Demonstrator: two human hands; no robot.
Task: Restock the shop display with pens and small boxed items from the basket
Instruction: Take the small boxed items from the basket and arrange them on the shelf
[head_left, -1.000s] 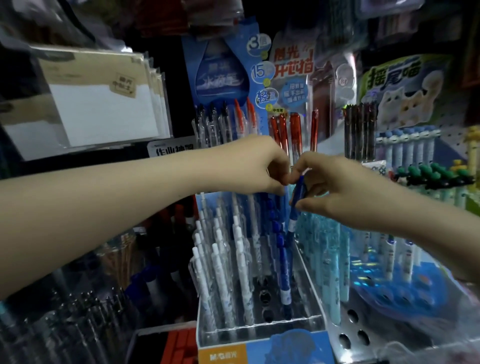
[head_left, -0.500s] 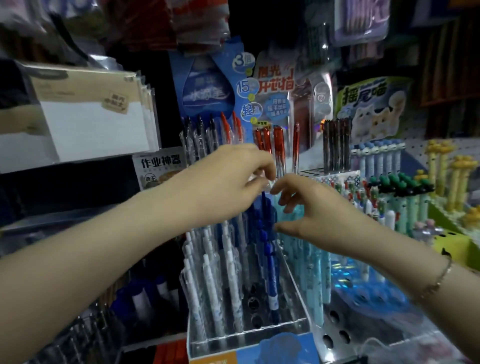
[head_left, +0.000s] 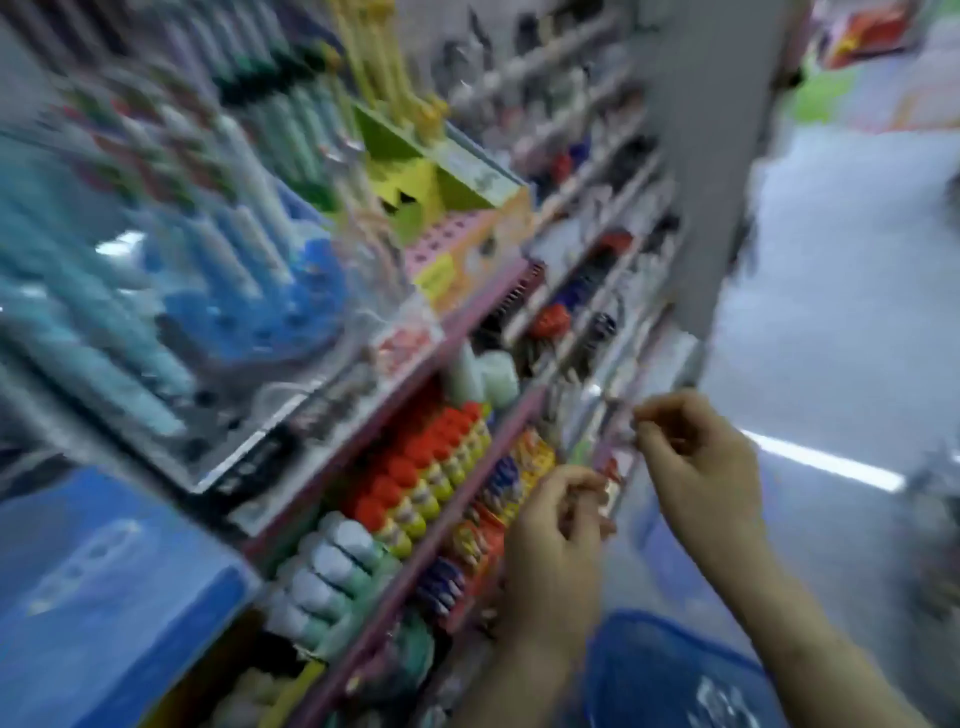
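The view is tilted and heavily blurred, so fine detail is lost. The blue plastic mesh basket (head_left: 670, 675) sits at the bottom edge of the picture and serves as the landmark here. The person's left hand (head_left: 558, 540) hangs just above the basket's left rim, fingers curled loosely inward toward the palm; nothing clear shows in it, and whether it pinches something small I cannot tell. The person's right hand (head_left: 698, 457) is higher, above the basket and a little to its right, fingers likewise half-curled with thumb and forefinger tips drawn close together; whether they grip anything cannot be told through the blur. The two hands are near each other but apart.

Up and left of the basket runs the pink-edged shop shelving (head_left: 467, 478), slanting across the picture. On the tier nearest the basket stand rows of red-capped yellow bottles (head_left: 426, 467) and, further left, white and pale green bottles (head_left: 332, 566). Small colourful packets (head_left: 498, 499) lie just behind the left hand. Far up and left of the basket, the clear acrylic pen display with light blue pens (head_left: 104, 332) stands well apart from both hands, and beyond it the yellow-green cardboard pen stand (head_left: 410, 161). A blue printed carton (head_left: 104, 597) fills the lower left corner, well left of the basket. Right of the shelving, above the basket, lies pale grey shop floor (head_left: 841, 291).
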